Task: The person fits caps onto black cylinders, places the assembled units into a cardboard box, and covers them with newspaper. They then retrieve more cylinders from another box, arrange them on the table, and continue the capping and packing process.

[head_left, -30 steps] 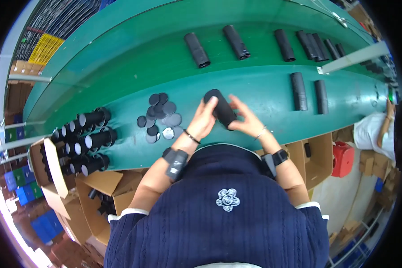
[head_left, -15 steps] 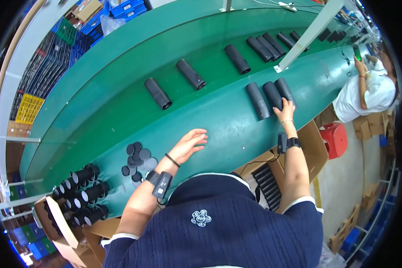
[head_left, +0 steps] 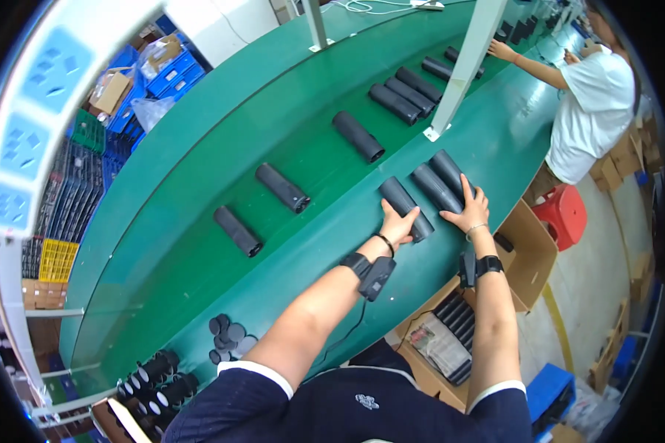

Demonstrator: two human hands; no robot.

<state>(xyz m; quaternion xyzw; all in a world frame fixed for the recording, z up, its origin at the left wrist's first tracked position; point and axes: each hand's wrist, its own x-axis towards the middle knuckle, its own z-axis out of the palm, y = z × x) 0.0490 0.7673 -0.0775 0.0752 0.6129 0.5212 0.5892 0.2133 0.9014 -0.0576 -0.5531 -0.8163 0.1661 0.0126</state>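
Note:
Three black cylindrical tubes lie side by side on the green work surface [head_left: 332,284] in front of me. My left hand [head_left: 397,225] is closed around the leftmost tube [head_left: 397,193], its thumb and fingers on opposite sides. The middle tube [head_left: 434,186] and the right tube [head_left: 446,168] lie close together. My right hand [head_left: 471,213] spans the near ends of these two, thumb by the middle one and fingers along the right one's outer side. At the lower left is a loose group of dark round discs [head_left: 235,332].
More black tubes [head_left: 282,188] lie spaced along the green conveyor belt [head_left: 303,151] beyond. A grey post [head_left: 465,74] rises at its edge. Black cylinders with pale ends [head_left: 151,373] crowd the lower left. An open carton [head_left: 532,258], red stool [head_left: 565,214] and co-worker [head_left: 595,103] are at right.
My left hand has moved from bare surface to the right and taken hold of the leftmost tube. My right hand has spread across the other two. The view has shifted.

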